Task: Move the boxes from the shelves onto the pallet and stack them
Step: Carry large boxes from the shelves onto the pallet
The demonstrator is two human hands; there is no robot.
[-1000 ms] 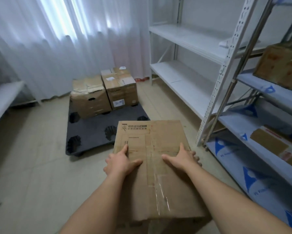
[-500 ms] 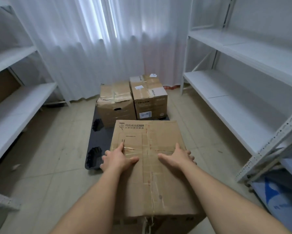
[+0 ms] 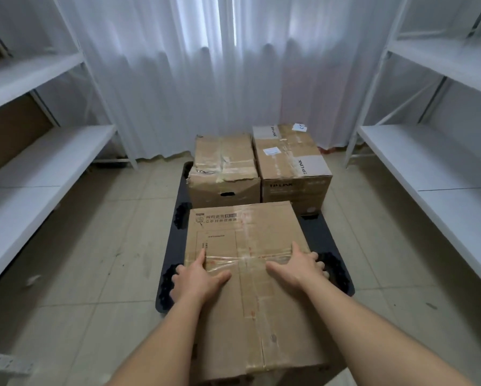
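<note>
I carry a large taped cardboard box [image 3: 247, 232] in front of me, held above the near half of the dark pallet [image 3: 320, 240]. My left hand [image 3: 197, 277] grips its left edge, thumb lying on top. My right hand [image 3: 297, 266] grips the right edge the same way, fingers curled over the side. Two cardboard boxes stand side by side on the pallet's far end: a worn one [image 3: 224, 162] on the left and a TP-LINK box [image 3: 289, 157] on the right. The carried box hides much of the pallet.
White metal shelves run along the left [image 3: 47, 162] and the right [image 3: 428, 168]. A brown cardboard piece [image 3: 11, 126] shows behind the left shelf. A white curtain [image 3: 219, 79] hangs behind the pallet. Tiled floor [image 3: 108, 232] lies on both sides.
I have turned away from the right-hand shelves and stepped closer to the pallet. The carried box now hangs over the pallet's near end. Both hands keep the same grip.
</note>
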